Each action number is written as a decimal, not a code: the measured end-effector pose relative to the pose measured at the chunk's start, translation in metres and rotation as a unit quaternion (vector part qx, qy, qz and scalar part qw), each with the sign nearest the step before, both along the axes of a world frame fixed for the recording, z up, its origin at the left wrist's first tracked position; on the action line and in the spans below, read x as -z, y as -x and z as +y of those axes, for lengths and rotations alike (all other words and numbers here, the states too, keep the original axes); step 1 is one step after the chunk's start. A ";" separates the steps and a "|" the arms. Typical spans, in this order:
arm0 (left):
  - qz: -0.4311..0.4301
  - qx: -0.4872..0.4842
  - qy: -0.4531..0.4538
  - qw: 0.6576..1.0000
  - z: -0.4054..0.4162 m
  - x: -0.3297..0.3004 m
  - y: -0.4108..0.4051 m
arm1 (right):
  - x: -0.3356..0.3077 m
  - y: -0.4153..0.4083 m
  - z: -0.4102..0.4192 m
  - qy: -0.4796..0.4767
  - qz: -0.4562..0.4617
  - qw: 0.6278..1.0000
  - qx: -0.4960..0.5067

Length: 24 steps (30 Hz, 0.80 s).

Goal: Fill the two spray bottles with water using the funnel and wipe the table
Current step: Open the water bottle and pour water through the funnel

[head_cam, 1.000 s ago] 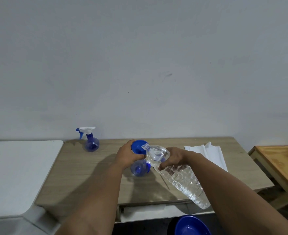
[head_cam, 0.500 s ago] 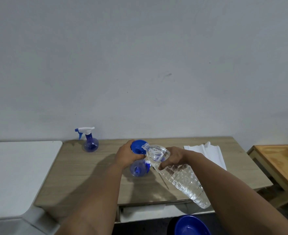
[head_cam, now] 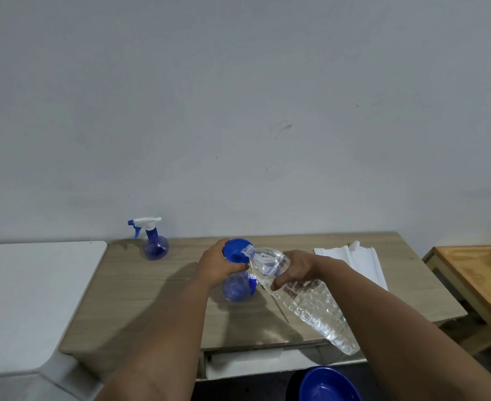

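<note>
The left hand (head_cam: 219, 266) clasps the blue funnel (head_cam: 236, 250) to steady it in the spray bottle (head_cam: 236, 288) mid-table; the right hand (head_cam: 295, 269) grips the tilted water bottle (head_cam: 305, 299), mouth over the funnel to pour

white counter (head_cam: 30, 299), orange wooden table (head_cam: 481, 273), blue bowl (head_cam: 329, 384) (partly cropped)

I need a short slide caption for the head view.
Right hand tips water bottle into funnel, steadied by left hand.
</note>
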<state>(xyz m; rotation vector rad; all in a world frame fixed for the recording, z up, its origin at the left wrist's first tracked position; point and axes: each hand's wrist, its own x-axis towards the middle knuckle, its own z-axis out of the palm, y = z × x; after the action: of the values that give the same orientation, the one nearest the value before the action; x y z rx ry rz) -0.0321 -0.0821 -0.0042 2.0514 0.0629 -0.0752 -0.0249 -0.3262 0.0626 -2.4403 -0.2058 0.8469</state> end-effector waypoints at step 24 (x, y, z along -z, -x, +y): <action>-0.001 0.001 0.006 1.000 -0.002 -0.003 0.002 | 0.009 -0.019 -0.029 -0.317 -0.232 0.879 0.271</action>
<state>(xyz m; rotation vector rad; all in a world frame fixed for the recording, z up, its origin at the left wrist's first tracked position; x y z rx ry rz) -0.0344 -0.0844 -0.0010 2.0399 0.0587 -0.0740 -0.0062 -0.3552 0.0538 -1.8700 0.0358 -0.0737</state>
